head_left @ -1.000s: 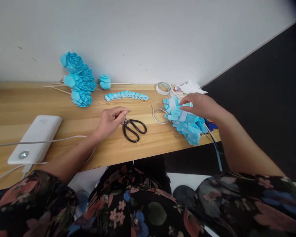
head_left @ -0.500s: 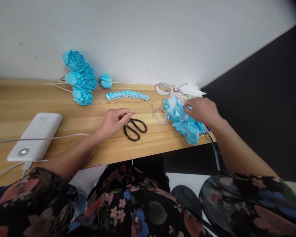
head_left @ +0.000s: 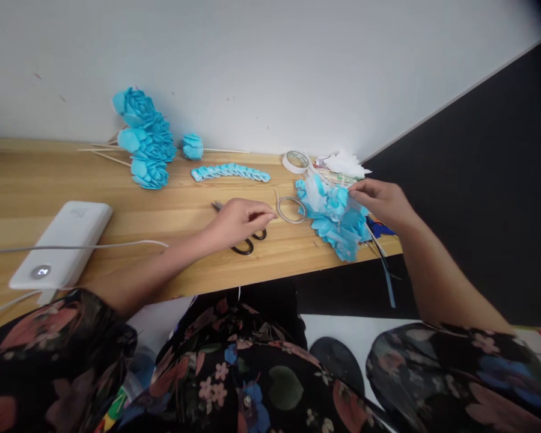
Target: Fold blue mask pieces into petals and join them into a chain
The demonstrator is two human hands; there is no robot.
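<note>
My left hand [head_left: 243, 222] is above the table, thumb and fingers pinched; anything between them is too small to make out. Beneath it lies a pair of scissors [head_left: 243, 248] with black loop handles, partly covered. Just right of its fingertips is a thin roll of tape [head_left: 291, 210] with a loose end. My right hand [head_left: 383, 201] reaches the heap of blue paper petals [head_left: 338, 228], its thumb and forefinger closed on the edge of a blue paper petal [head_left: 343, 193]. A pleated blue paper strip [head_left: 229, 172] lies farther back.
Blue paper flowers [head_left: 146, 141] on sticks lie at the back left, with one smaller flower [head_left: 192, 146] beside them. A white power bank [head_left: 63, 243] with cables is at the left. A wider tape roll [head_left: 296, 162] and white paper [head_left: 342, 163] stand near the wall [head_left: 234, 66].
My left hand has moved right, over the scissors and up to the thin tape roll. My right hand has shifted slightly right, and the petals under it have stirred.
</note>
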